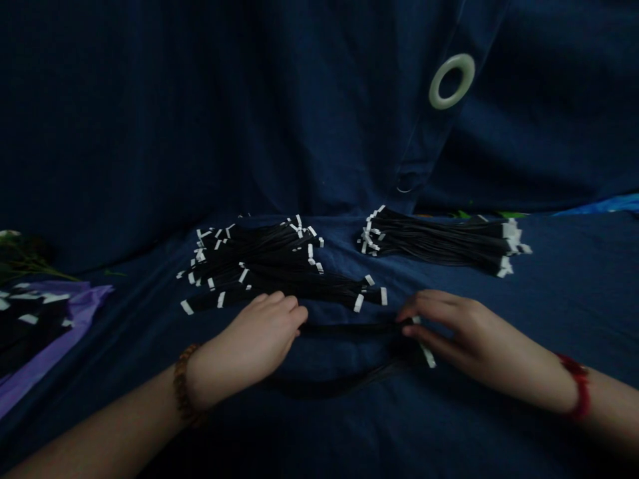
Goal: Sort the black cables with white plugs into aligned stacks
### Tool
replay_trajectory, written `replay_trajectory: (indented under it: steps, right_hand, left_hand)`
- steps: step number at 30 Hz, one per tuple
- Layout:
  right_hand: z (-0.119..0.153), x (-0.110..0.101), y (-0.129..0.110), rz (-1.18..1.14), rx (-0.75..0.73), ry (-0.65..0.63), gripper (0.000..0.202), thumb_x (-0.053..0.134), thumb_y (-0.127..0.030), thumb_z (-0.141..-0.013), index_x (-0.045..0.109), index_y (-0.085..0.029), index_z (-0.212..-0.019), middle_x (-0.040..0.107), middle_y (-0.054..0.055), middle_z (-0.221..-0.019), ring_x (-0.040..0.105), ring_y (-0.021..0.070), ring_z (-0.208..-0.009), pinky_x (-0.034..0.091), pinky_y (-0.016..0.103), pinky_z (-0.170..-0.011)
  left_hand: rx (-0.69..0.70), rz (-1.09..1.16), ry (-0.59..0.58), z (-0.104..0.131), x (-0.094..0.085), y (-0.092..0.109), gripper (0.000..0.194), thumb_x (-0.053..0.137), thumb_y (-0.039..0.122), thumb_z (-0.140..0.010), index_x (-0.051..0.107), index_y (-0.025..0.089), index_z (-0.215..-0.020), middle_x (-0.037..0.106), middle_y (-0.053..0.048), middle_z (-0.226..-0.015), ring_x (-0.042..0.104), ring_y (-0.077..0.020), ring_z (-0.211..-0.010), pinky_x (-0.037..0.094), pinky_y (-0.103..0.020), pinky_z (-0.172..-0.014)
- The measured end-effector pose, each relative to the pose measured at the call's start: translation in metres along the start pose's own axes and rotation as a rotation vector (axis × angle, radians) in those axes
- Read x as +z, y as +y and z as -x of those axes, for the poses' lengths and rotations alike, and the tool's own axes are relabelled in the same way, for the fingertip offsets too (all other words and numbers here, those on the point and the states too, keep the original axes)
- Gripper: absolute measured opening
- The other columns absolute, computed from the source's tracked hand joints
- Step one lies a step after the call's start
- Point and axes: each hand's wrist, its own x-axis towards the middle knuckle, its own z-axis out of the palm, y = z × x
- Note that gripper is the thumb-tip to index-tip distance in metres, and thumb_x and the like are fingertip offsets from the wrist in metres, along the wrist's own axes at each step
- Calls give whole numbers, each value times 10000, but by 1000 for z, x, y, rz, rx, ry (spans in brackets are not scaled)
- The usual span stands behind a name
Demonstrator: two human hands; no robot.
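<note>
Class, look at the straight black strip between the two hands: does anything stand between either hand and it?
Nothing visible does: the right hand pinches the black strip near its right end, and the strip runs unobstructed to the left hand, whose grip is hidden. The strip pile lies beyond.

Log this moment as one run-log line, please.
left hand: closed on black strip | right hand: pinching same strip near white tips | beyond: loose pile, neater bundle
</note>
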Motion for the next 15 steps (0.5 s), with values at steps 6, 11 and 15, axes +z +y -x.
replay_trajectory:
  steps: [6,11,15]
  right_hand:
    - [10,7,9,-197,168,-93,242,431,-351,-929,598,-213,-1037,632,47,-952,597,170,-852,473,305,-750]
    - [7,8,17,-354,233,-122,169,474,-315,-893,559,-184,-959,600,32,-845,556,151,-719,456,279,-639]
    - [6,4,18,-360,45,-152,135,495,-241,-875,577,-174,-793,587,54,-964,564,165,-882,439,294,-791]
  left_hand:
    - [0,27,-107,22,-17,15,240,436,108,-853,588,213,-1007,623,-47,-986,599,-202,-812,465,-351,-744]
    - [79,95,-177,21,-21,8,156,535,306,-867,598,197,-959,610,-36,-953,590,-199,-854,468,-314,-752]
    - [16,67,52,0,-6,-14,237,381,277,-942,572,189,-1051,570,-53,-1021,549,-187,-923,452,-326,-821]
